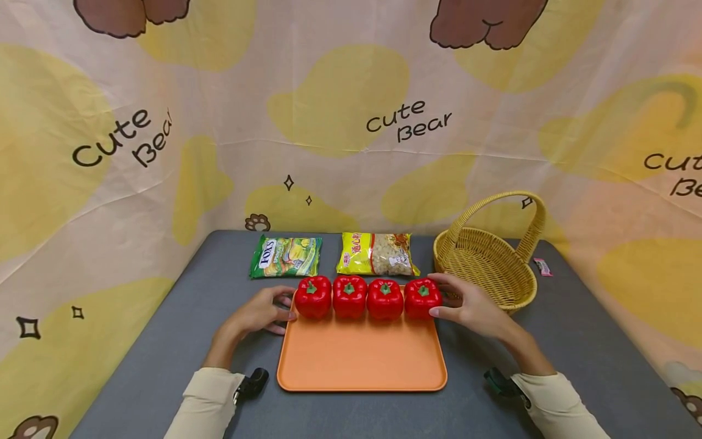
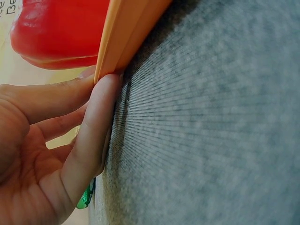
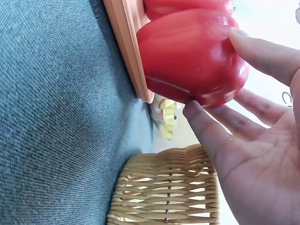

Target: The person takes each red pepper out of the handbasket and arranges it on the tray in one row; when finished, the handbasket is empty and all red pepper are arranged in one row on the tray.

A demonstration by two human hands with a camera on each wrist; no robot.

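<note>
Several red bell peppers (image 1: pixel 349 297) with green stems stand in a row along the far end of an orange tray (image 1: pixel 362 360). My left hand (image 1: pixel 265 310) pinches the tray's rim at its far left corner, beside the leftmost pepper (image 1: pixel 313 297). In the left wrist view, the thumb lies over the rim and a finger lies against its outer side, low by the table. My right hand (image 1: pixel 466 303) holds the rightmost pepper (image 3: pixel 192 56), thumb on one side and fingertips on the other. That pepper sits at the tray's right edge.
Behind the tray lie a green FOX'S candy bag (image 1: pixel 287 256) and a yellow snack bag (image 1: pixel 377 253). A wicker basket (image 1: pixel 485 268) with a tall handle stands right of them, close to my right hand. A small pink packet (image 1: pixel 543 267) lies beyond it on the grey table (image 1: pixel 164 366).
</note>
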